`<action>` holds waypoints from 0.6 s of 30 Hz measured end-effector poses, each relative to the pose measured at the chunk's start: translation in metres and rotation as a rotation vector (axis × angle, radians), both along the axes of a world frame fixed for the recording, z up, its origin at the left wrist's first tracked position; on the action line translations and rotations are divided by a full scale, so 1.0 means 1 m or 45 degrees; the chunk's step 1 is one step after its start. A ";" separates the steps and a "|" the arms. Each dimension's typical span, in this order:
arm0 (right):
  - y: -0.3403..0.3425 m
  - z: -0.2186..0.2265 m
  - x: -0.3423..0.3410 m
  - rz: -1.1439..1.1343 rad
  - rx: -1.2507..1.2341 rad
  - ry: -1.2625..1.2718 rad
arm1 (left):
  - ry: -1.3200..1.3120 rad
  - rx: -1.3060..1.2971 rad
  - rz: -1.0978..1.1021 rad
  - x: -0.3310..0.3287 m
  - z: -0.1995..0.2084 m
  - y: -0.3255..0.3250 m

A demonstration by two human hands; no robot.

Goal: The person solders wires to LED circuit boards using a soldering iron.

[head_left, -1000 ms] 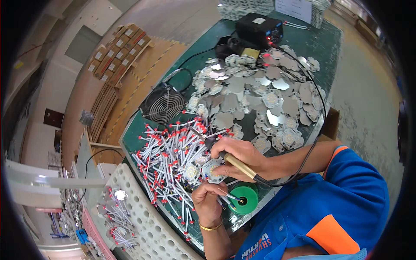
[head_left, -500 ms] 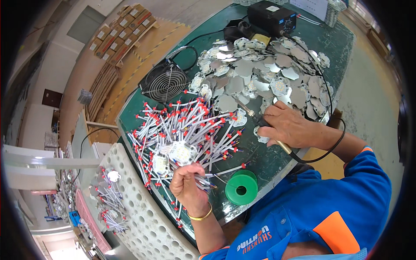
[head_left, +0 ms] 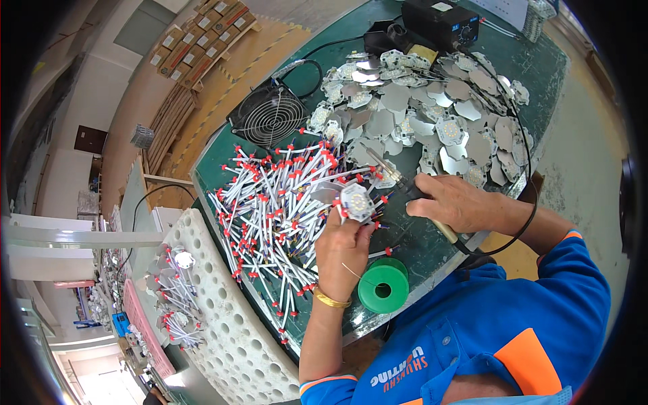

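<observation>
Between the fingers of my left hand is a round white LED board, lifted over the wire pile; a grey plate shows just behind it. My right hand is closed round a soldering iron, whose metal tip points up and left, apart from the board. White wires with red connectors lie heaped under and left of my left hand. Close to that wrist stands a green solder spool, a thin strand of solder rising from it toward the hand.
Loose LED boards and silver plates cover the far part of the green bench. A black fan and a black soldering station stand behind. The iron's cord loops at right. A perforated white board borders the left.
My left hand has moved right and up, bringing an LED board nearer the iron. My right hand keeps its grip on the soldering iron. The whole view has shifted slightly.
</observation>
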State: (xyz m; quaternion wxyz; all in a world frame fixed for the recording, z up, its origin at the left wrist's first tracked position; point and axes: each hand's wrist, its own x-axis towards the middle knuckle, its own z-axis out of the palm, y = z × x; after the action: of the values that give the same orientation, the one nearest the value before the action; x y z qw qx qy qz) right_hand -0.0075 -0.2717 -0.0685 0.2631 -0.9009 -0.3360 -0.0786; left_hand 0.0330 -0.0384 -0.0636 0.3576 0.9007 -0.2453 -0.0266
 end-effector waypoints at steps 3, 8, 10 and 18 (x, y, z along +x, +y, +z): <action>0.001 -0.001 -0.001 -0.022 0.104 0.017 | -0.213 0.074 -0.081 0.002 -0.007 -0.004; 0.004 -0.007 0.000 -0.112 0.240 -0.003 | -0.200 0.197 -0.086 0.002 -0.011 -0.001; 0.008 -0.003 0.000 -0.124 0.333 -0.083 | -0.210 0.201 -0.090 0.002 -0.011 -0.001; 0.015 0.002 0.005 -0.137 0.605 -0.303 | -0.111 -0.234 0.127 -0.003 0.005 0.013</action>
State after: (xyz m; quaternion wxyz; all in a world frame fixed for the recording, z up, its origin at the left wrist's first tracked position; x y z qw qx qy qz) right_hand -0.0025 -0.2563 -0.0666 0.4212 -0.8149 -0.2884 -0.2746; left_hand 0.0302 -0.0258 -0.0587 0.4286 0.8755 -0.2167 0.0530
